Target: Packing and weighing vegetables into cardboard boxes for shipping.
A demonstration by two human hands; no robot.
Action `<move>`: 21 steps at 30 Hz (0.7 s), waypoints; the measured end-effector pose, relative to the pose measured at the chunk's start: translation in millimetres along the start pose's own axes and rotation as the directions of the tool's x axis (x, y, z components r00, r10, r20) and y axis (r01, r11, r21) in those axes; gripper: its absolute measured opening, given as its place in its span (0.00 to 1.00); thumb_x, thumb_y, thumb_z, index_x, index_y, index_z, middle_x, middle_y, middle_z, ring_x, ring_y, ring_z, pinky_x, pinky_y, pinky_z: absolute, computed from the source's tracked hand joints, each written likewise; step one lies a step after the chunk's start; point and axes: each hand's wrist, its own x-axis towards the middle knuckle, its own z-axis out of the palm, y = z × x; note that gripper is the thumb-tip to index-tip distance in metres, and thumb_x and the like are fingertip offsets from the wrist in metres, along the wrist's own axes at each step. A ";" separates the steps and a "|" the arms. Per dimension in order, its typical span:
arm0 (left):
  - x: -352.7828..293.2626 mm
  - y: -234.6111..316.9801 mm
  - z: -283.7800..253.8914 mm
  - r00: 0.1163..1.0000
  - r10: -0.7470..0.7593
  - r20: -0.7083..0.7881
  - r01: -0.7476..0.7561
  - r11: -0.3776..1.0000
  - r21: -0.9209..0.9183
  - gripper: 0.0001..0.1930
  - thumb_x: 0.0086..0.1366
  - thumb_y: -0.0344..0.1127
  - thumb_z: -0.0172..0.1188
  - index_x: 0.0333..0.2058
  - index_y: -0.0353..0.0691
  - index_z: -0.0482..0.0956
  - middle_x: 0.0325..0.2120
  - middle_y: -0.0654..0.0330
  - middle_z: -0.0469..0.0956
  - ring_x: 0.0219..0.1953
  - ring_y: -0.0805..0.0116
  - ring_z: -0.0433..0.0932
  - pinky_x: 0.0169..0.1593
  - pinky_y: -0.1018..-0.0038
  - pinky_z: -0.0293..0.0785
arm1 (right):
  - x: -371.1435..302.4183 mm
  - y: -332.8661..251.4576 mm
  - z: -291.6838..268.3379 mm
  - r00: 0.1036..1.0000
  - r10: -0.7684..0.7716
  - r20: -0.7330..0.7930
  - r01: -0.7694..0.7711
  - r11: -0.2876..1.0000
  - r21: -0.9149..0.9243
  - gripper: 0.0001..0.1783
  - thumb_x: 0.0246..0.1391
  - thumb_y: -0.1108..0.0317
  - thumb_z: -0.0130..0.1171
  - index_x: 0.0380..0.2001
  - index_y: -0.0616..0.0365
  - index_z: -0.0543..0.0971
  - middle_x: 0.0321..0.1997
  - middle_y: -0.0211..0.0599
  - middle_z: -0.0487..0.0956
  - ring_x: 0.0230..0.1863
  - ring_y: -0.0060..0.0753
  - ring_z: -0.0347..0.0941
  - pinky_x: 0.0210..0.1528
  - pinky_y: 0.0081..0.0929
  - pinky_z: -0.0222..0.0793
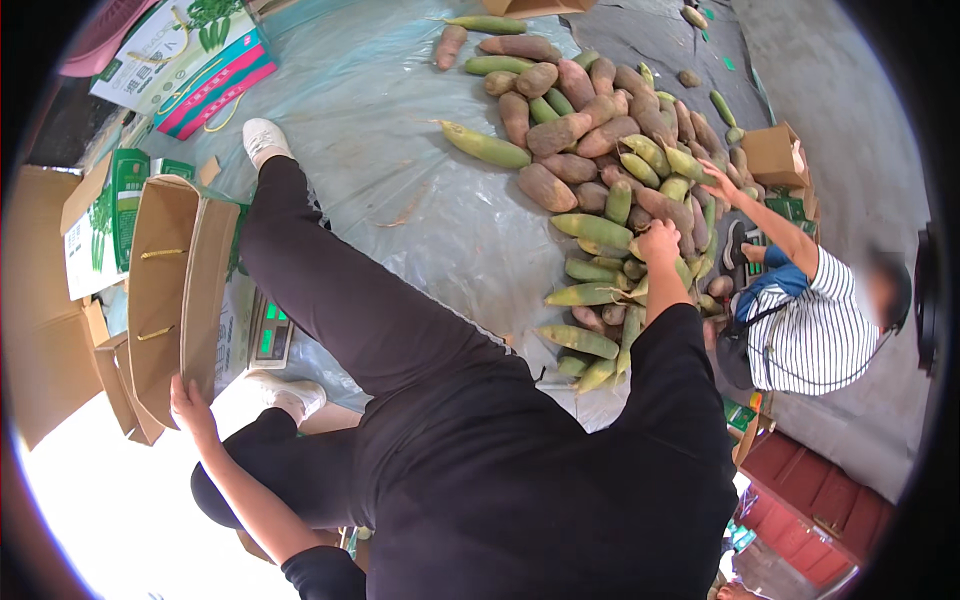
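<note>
Brown cardboard under the L hand (192, 408): its fingers are part-closed over the near edge of a tall, open-topped brown cardboard box w/ yellow cord handles (203, 300), holding it by the rim. The R hand (658, 244) is half-curled, palm down, among smooth, tapered green radishes (592, 229) at the near side of the pile; whether it has one gripped I can't tell, as the fingertips are hidden.

Radishes should be firm, fairly heavy for size & a bit slick; best hold is round the thick middle, fingers wrapped, as thin tips may snap. Box looks light, stiff along folds but easily bent mid-wall, so pinch near a corner.

Further out: blunt, reddish-brown roots (546, 188) heaped w/ the radishes on clear plastic sheeting (400, 250); a digital scale w/ green display (271, 335) beside the box; opp. side, a co-worker in a striped top (815, 330), one hand (720, 183) at the pile's far edge.
</note>
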 end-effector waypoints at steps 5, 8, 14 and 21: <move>2.9 28.9 -4.8 0.998 -0.062 0.034 0.062 0.998 -0.009 0.12 0.58 0.27 0.52 0.41 0.32 0.72 0.33 0.44 0.76 0.35 0.48 0.75 0.39 0.62 0.70 | 6.2 17.3 9.7 0.980 0.031 0.197 -0.001 0.989 -0.150 0.24 0.51 0.64 0.51 0.54 0.50 0.70 0.68 0.33 0.52 0.65 0.41 0.52 0.59 0.37 0.61; 4.0 34.0 -3.9 0.985 -0.155 0.077 0.154 0.988 0.023 0.12 0.58 0.28 0.51 0.42 0.35 0.72 0.34 0.46 0.76 0.36 0.47 0.75 0.39 0.62 0.69 | 23.2 38.8 37.4 0.985 0.010 0.172 0.007 0.995 -0.098 0.27 0.51 0.65 0.50 0.57 0.51 0.67 0.68 0.34 0.53 0.65 0.45 0.52 0.61 0.39 0.58; 0.5 43.9 -13.8 0.975 -0.196 0.107 0.193 0.980 0.040 0.12 0.58 0.28 0.51 0.42 0.36 0.72 0.36 0.48 0.76 0.38 0.48 0.75 0.42 0.62 0.67 | 37.4 48.2 59.3 0.998 -0.044 0.052 0.040 0.997 0.073 0.16 0.52 0.68 0.48 0.45 0.59 0.74 0.51 0.48 0.73 0.51 0.50 0.69 0.51 0.42 0.67; 2.6 63.3 -17.7 0.994 -0.107 -0.036 0.108 0.993 0.048 0.11 0.51 0.24 0.58 0.36 0.35 0.75 0.35 0.48 0.77 0.40 0.50 0.75 0.45 0.63 0.69 | 30.8 72.3 89.5 0.961 -0.081 -0.265 0.175 0.918 0.355 0.05 0.47 0.70 0.53 0.29 0.55 0.76 0.27 0.47 0.78 0.32 0.49 0.75 0.36 0.42 0.68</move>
